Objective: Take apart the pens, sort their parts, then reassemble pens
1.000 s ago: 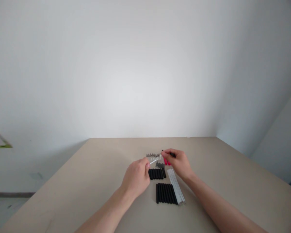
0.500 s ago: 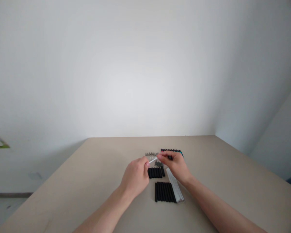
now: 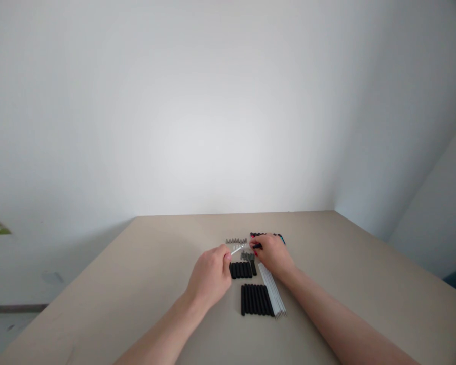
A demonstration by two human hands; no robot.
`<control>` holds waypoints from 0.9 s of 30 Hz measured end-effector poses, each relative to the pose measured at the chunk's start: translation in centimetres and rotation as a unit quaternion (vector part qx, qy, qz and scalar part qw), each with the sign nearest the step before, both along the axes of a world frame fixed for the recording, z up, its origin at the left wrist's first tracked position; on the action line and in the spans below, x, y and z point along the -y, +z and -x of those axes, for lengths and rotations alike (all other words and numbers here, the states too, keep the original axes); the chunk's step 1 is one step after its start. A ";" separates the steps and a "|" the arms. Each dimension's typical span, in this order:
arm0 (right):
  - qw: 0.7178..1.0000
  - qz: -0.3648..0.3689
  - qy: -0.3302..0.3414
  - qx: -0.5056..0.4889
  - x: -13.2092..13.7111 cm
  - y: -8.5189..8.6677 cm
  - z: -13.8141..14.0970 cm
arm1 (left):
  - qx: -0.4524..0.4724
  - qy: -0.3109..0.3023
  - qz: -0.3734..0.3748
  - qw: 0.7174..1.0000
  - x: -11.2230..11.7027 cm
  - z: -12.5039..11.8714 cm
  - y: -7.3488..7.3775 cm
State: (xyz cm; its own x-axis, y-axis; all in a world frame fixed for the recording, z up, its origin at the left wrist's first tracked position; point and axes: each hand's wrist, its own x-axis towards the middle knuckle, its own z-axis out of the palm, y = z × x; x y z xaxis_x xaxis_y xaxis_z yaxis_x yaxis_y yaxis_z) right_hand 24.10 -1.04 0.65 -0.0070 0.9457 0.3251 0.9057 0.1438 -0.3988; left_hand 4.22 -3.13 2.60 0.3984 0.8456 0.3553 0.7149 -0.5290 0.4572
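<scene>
My left hand is closed round a thin white pen refill, whose end points up and right toward my right hand. Between the fingers of my right hand is a small black pen part; its far end is hidden. A gap separates the refill's end from the right fingertips. Below the hands lie a row of short black tubes, a row of longer black tubes and a bundle of white refills. Small metal springs lie just under the refill's tip.
Another row of small grey pieces lies farther back on the beige table. Behind my right hand is a row of black-ended pieces with pink and blue bits, partly covered. A white wall stands beyond the table.
My right hand has drawn away from the tip of the refill, and the black part now shows at its fingers. The left hand holds the refill nearly still.
</scene>
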 end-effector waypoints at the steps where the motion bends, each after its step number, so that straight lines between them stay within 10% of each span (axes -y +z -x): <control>1: 1.000 0.002 0.000 0.006 -0.1 -0.1 0.0 | 0.000 0.000 0.000 1.000 0.0 0.0 0.0; 27: 0.996 0.036 0.051 0.061 1.3 1.1 -0.5 | 0.000 0.003 -0.008 1.000 0.1 0.1 0.0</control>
